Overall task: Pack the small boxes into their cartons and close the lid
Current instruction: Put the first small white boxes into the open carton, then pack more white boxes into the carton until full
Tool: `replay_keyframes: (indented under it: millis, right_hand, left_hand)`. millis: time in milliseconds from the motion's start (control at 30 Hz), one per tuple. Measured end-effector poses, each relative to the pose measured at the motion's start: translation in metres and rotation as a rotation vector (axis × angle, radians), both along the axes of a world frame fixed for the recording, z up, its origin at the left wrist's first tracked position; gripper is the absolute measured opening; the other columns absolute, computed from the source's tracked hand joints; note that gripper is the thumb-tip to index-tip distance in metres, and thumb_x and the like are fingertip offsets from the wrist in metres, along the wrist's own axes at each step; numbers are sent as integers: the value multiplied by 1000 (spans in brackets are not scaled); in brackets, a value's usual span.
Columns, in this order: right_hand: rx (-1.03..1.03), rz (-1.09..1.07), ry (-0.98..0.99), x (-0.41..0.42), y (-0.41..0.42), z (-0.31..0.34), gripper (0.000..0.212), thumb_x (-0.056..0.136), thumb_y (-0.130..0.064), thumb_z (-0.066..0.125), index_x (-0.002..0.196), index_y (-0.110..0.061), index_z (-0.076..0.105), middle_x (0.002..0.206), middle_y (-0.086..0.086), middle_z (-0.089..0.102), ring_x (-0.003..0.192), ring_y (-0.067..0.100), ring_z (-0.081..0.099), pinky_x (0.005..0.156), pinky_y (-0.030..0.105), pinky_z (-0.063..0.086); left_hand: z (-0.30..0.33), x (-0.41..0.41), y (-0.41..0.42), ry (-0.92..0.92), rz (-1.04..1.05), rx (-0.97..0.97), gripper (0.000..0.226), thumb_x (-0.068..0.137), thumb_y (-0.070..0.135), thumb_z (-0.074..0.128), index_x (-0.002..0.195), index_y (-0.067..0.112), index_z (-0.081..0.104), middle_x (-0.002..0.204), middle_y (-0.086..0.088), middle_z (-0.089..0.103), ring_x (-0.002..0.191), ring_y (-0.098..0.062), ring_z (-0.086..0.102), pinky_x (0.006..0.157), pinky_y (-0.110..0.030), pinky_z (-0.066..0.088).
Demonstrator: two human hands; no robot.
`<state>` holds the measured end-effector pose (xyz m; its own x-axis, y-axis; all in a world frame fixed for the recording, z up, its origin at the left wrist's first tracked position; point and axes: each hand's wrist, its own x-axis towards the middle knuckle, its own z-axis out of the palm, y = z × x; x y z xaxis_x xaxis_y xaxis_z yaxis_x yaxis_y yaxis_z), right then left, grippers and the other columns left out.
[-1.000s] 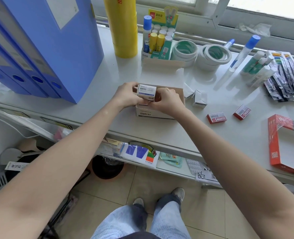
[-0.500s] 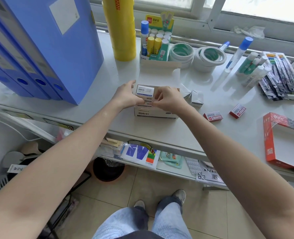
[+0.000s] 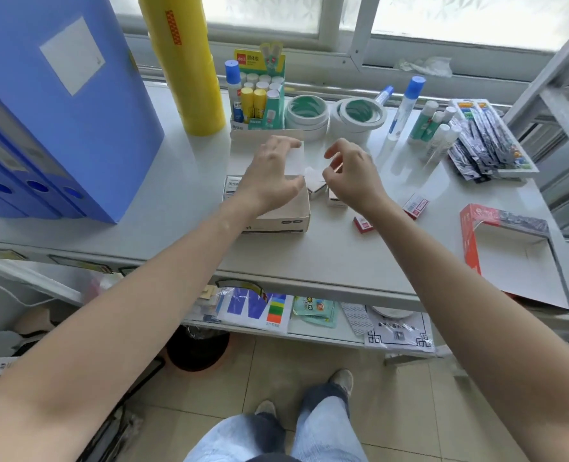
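Note:
A brown carton (image 3: 283, 221) sits near the table's front edge, its white lid flap (image 3: 295, 161) standing up behind it. A small white box (image 3: 230, 188) shows at the carton's left end. My left hand (image 3: 271, 176) hovers over the carton with fingers spread, fingertips by the lid flap, holding nothing. To the carton's right, my right hand (image 3: 349, 175) is raised with loosely curled fingers and nothing in it. Two small white boxes (image 3: 334, 199) lie under that hand. Two small red boxes (image 3: 416, 205) lie further right.
Blue binders (image 3: 60, 121) stand at left, a yellow roll (image 3: 190, 68) behind the carton. A glue-stick display (image 3: 260, 101), tape rolls (image 3: 356, 116), glue bottles (image 3: 406, 105) and pen packs (image 3: 489, 141) line the back. An open red carton (image 3: 509, 255) lies at right.
Both hands have let go of the small white box, which now lies in the carton's left end. Both hands lifted away, the left toward the lid flap, the right to the carton's right.

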<state>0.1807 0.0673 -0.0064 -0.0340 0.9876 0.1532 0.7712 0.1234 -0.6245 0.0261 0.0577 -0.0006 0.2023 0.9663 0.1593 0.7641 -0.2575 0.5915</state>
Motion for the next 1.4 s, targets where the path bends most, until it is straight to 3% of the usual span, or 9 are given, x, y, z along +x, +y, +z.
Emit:
replay_keyframes:
  millis: [133, 267, 567, 733, 900, 1067, 1200, 1300, 1400]
  right_hand:
    - [-83, 67, -63, 7, 0, -14, 37, 80, -8, 55, 116, -2, 51, 118, 17, 54, 101, 27, 52, 93, 39, 44]
    - [-149, 105, -164, 28, 2, -33, 51, 80, -17, 61, 127, -6, 46, 129, 13, 50, 123, 31, 42, 101, 40, 39]
    - [-215, 185, -301, 27, 13, -43, 63, 79, -17, 58, 138, -13, 36, 135, 8, 46, 127, 29, 38, 97, 42, 42]
    - [-193, 189, -301, 31, 19, -45, 56, 79, -9, 55, 133, -10, 42, 131, 12, 48, 122, 32, 42, 97, 44, 42]
    - [-191, 126, -152, 47, 19, -38, 55, 84, -24, 62, 134, -10, 43, 129, 15, 49, 122, 34, 44, 100, 40, 39]
    - [-191, 53, 113, 65, 11, -16, 53, 85, -26, 63, 133, -14, 44, 127, 14, 49, 115, 29, 53, 101, 40, 43]
    - [-216, 26, 291, 71, 2, -1, 49, 89, -21, 59, 135, -18, 44, 121, 8, 50, 101, 22, 58, 88, 29, 45]
    - [-228, 21, 387, 67, -5, 7, 45, 92, -23, 55, 135, -21, 44, 115, 3, 52, 98, 21, 58, 83, 26, 40]
    - [-259, 39, 498, 60, -11, 11, 39, 95, -26, 50, 134, -20, 45, 111, 5, 57, 105, 26, 62, 88, 32, 45]
  left_hand:
    - [-14, 11, 5, 140, -64, -16, 51, 85, 22, 56, 134, 13, 45, 142, -5, 43, 132, -21, 38, 103, -38, 39]
    - [-26, 38, 16, 306, -94, -8, 53, 85, 21, 54, 136, 12, 42, 140, -6, 45, 132, -23, 37, 102, -37, 36]
    - [-29, 54, 44, 856, -66, -136, 53, 84, 27, 54, 133, 12, 43, 145, -16, 36, 142, -27, 20, 116, -41, 16]
    - [-31, 54, 50, 919, -76, -100, 42, 86, 18, 50, 128, 15, 48, 134, -14, 48, 136, -27, 31, 117, -47, 7]
    - [-27, 53, 50, 723, -60, -52, 43, 87, 37, 55, 126, 18, 53, 126, -12, 56, 130, -27, 38, 118, -47, 6]
    - [-19, 48, 43, 387, -6, 11, 53, 78, 46, 66, 123, 22, 53, 121, -7, 62, 121, -26, 47, 105, -40, 26]
    - [-13, 42, 34, 37, 31, -11, 48, 75, 41, 71, 114, 20, 52, 121, -5, 62, 106, -20, 56, 90, -34, 42]
    - [-4, 36, 25, -223, 9, -115, 43, 76, 28, 74, 108, 15, 48, 121, -9, 57, 82, -10, 61, 66, -10, 48]
    - [-1, 29, 17, -405, -16, -230, 41, 76, 21, 73, 105, 17, 43, 125, -11, 56, 85, -14, 65, 71, -17, 53]
